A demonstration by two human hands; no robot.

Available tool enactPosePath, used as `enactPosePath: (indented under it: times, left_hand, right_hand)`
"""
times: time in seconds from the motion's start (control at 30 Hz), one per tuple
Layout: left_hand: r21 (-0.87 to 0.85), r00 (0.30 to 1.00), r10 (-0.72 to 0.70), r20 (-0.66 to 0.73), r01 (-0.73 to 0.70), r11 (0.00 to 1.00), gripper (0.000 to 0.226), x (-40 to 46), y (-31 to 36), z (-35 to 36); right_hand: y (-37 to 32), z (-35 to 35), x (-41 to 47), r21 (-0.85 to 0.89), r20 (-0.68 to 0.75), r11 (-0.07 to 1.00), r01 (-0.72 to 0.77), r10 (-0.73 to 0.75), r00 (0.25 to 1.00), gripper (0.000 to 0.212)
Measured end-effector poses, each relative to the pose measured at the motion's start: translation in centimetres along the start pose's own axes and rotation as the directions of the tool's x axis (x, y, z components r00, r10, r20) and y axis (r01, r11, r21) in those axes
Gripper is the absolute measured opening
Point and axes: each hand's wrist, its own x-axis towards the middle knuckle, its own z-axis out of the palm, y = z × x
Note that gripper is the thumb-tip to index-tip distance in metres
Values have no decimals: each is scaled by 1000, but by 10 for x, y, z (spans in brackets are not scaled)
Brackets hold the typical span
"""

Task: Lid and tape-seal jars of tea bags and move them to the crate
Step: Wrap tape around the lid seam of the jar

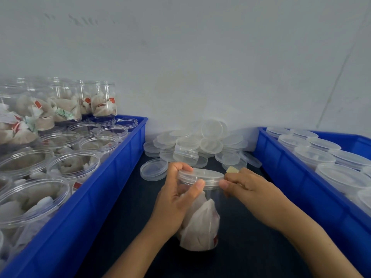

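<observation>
A clear plastic jar (pixel 202 223) holding white tea bags stands on the dark table between my hands. A clear lid (pixel 200 176) sits on its mouth. My left hand (pixel 176 197) grips the jar's upper wall and the lid's edge, thumb across the front. My right hand (pixel 244 185) pinches at the lid's right rim, and a small yellowish piece, apparently tape (pixel 232 169), shows above its fingers. How the tape lies on the jar is hidden.
A blue crate (pixel 112 177) on the left holds several open jars of tea bags, with more stacked behind. Another blue crate (pixel 285 167) on the right holds lidded jars. A heap of loose clear lids (pixel 196 145) lies against the white wall.
</observation>
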Motion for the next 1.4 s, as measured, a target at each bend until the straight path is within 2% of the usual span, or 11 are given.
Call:
enactPosePath:
  times: [0.17,0.33,0.43,0.53,0.7,0.87,0.93,1.03,1.1,1.27,1.4]
  left_hand:
    - [-88,997,-30,68,36,995,55,-1,0,-4]
    - [-136,993,-91,75,101,986,54,1,1,-1]
    - [-33,993,-109,41,110,993,46,-1,3,1]
    - [229,990,-52,-128,81,970,51,-6,10,9]
    - [168,965,-132,-225,172,971,101,-12,21,26]
    - [113,950,-125,-288,163,980,82,-9,16,18]
    - [117,950,-126,-284,165,979,77,-8,14,13]
    - [159,959,-97,-265,142,977,78,-7,14,5]
    - [196,967,-80,-243,130,972,73,-4,15,0]
    - [239,973,-73,-219,126,963,85,0,15,-10]
    - [170,978,-90,-189,122,978,88,-2,15,-14]
  right_hand:
    - [11,5,7,177,24,983,-52,48,999,78]
    - [7,13,5,298,68,953,44,-67,995,48]
    - [7,16,5,308,49,950,53,-72,996,39]
    - [6,16,5,334,12,939,78,-87,996,37]
    - [-4,20,-1,287,-45,954,82,-72,996,39]
    - [-4,12,-5,203,11,976,-73,72,997,52]
    - [-1,4,-6,214,112,960,-182,161,981,64]
    - [0,-4,-9,300,279,923,-242,158,947,64]
    - [-1,-6,-10,262,235,936,-237,176,956,56]
    - [0,-8,-14,-126,113,974,-190,204,972,51]
    - [0,-7,-15,-50,230,966,-255,259,938,49]
